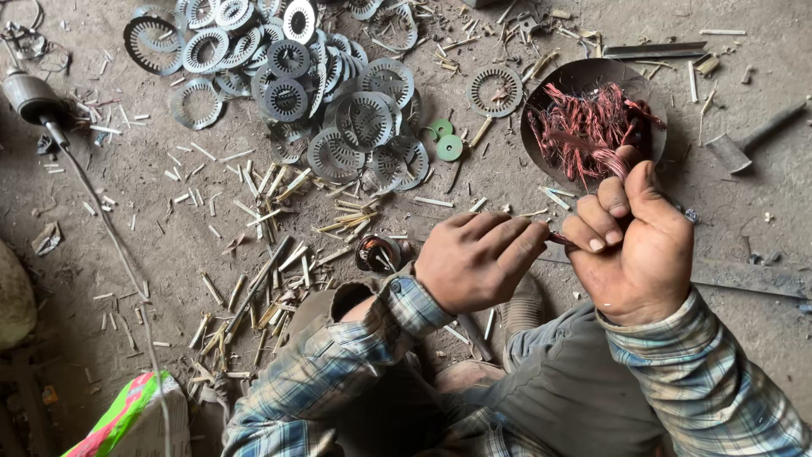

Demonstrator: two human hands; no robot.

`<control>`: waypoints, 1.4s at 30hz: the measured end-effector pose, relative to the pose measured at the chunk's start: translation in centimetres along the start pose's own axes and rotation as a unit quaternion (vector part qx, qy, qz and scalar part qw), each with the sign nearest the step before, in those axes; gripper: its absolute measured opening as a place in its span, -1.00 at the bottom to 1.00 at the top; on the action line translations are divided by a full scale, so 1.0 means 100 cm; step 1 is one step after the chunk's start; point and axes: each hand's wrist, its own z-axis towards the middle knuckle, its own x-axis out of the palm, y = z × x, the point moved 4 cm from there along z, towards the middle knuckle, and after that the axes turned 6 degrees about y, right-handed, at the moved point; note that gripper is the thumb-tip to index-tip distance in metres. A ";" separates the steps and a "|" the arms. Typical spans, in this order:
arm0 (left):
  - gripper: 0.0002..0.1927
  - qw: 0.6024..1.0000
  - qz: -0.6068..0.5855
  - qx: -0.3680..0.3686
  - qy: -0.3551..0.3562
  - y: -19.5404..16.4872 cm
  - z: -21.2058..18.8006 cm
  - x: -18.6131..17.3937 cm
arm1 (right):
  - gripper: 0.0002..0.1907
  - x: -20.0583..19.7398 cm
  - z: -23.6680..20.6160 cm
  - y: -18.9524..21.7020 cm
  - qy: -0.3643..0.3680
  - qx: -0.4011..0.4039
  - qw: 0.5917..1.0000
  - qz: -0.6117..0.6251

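Observation:
My right hand (633, 245) is closed around a bundle of reddish copper wire (611, 161) that sticks up out of the fist. My left hand (475, 258) pinches the wire's lower end where it leaves the right fist. Just beyond the hands a round dark metal bowl (568, 78) lies on the ground, filled with tangled copper wire (584, 127). Both arms wear blue plaid sleeves.
A heap of round toothed steel plates (338, 101) covers the dirt floor at upper left, with two green washers (447, 144) beside it. Pale slips (271, 279) litter the ground. A small motor part (376, 252) sits near my knee. A hammer (744, 144) lies at right, a colourful sack (127, 419) at bottom left.

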 end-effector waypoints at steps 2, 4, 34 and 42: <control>-0.64 1.000 0.003 -0.007 0.013 0.000 0.001 0.003 | -0.79 0.002 0.000 -0.003 0.001 -0.005 1.000 0.008; -0.68 0.999 -0.035 -0.037 -0.004 0.003 0.000 0.002 | -0.79 0.004 0.001 -0.006 0.007 -0.005 1.000 0.014; -0.72 0.877 -0.414 -0.228 0.091 0.072 -0.016 0.042 | -0.77 0.002 -0.010 0.015 0.182 0.005 0.981 -0.065; -0.83 0.807 -0.270 -0.504 -0.150 0.199 -0.056 -0.020 | -0.76 -0.026 -0.016 0.040 0.142 -0.036 0.989 -0.026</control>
